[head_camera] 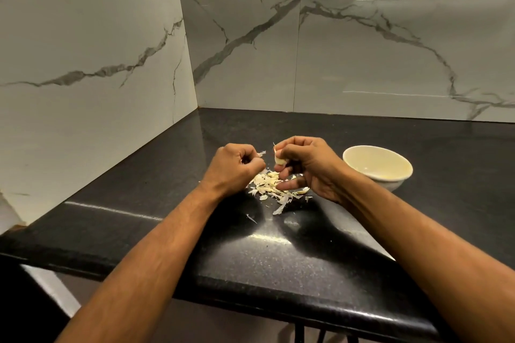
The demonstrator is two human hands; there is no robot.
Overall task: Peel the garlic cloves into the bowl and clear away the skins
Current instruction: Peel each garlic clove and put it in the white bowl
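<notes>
Head view. My right hand (303,164) pinches a garlic clove (280,160), long axis near upright. My left hand (237,166) pinches a skin flake (261,153). Bowl (362,152) at three o'clock, nearest the right hand; skins pile (274,189) at six.

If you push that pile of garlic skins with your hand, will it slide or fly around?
The garlic skins look thin and flaky, so they are probably very light and may scatter. The black counter looks glossy, so they would likely slide easily.
</notes>
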